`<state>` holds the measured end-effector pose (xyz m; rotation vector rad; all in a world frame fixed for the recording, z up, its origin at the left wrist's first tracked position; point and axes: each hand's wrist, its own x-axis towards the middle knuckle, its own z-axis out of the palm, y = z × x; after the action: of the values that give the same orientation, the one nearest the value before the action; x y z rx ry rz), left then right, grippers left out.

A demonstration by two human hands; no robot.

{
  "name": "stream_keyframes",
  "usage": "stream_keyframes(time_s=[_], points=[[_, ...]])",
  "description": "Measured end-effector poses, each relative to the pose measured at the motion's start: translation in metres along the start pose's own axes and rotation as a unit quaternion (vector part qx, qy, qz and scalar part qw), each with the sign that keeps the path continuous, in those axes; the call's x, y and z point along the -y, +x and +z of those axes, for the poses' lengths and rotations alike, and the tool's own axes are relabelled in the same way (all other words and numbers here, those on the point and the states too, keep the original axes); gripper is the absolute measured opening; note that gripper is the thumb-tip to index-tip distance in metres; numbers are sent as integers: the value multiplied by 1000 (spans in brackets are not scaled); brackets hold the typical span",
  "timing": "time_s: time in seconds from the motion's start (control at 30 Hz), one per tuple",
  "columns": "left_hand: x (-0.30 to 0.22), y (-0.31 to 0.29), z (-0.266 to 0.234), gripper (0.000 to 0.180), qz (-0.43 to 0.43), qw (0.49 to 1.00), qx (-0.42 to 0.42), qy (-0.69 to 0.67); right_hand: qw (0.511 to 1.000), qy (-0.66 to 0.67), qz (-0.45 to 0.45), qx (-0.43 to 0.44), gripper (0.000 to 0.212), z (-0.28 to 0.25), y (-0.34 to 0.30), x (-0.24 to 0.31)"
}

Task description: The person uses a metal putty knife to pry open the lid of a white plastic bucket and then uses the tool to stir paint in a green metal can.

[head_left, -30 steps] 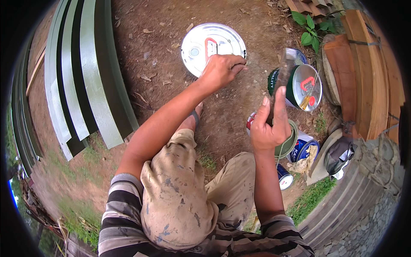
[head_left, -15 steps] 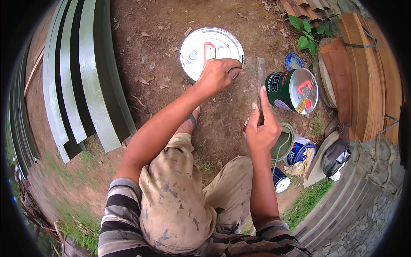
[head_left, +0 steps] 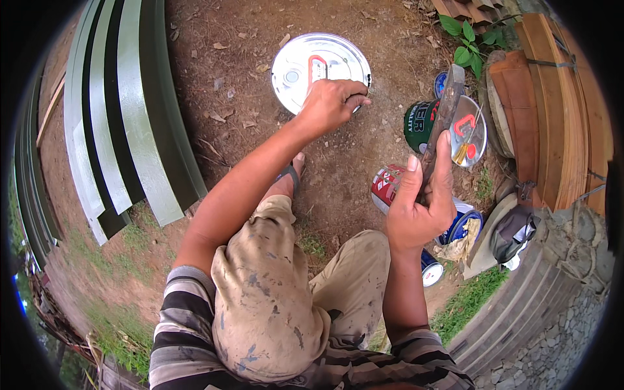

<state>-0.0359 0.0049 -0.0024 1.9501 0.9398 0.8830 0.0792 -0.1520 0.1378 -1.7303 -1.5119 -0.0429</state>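
Note:
My left hand (head_left: 333, 105) is closed, knuckles up, over the near rim of a large paint can's silver lid (head_left: 344, 58). A red carry handle (head_left: 316, 62) on the lid runs down toward this hand; what its curled fingers hold, if anything, is hidden. My right hand (head_left: 422, 218) grips a flat, worn metal bar (head_left: 444, 114) with a chisel-like end between thumb and fingers. The bar is raised and tilted up to the right, apart from the silver lid. Behind it lies a dark green can (head_left: 419, 123), partly covered from view.
Near my right hand are a red-and-white can (head_left: 388, 185), a blue can (head_left: 430, 266) and an open blue tin with a cloth (head_left: 458, 244). Long green metal profiles (head_left: 140, 110) lie at left. Stacked wooden boards (head_left: 552, 117) stand at right, beside a leafy plant (head_left: 469, 45).
My right hand has lifted the metal bar up and to the right, uncovering the red-and-white can and covering part of the green one. My left hand has hardly moved.

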Motion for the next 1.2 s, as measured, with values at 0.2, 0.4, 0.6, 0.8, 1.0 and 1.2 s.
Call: stream_keyframes(time_s=[0.2,0.4,0.6,0.8,1.0,1.2], points=[[5,0,4,16,7,1000,4,-9,961,-112,43,247,51,23,-5,-28],[3,-1,4,15,18,1000,-1,-12,998,-25,-55,-30,55,18,0,-22],[6,-5,6,13,34,999,2,13,986,-54,73,140,51,8,-16,-20],[-2,-7,1,11,19,1000,6,-1,999,24,8,42,48,-2,-8,-1],[0,-3,5,13,74,997,-14,-15,998,31,20,59,47,0,-17,-7],[3,-4,5,12,57,998,-9,11,999,33,3,42,48,-5,-7,0]])
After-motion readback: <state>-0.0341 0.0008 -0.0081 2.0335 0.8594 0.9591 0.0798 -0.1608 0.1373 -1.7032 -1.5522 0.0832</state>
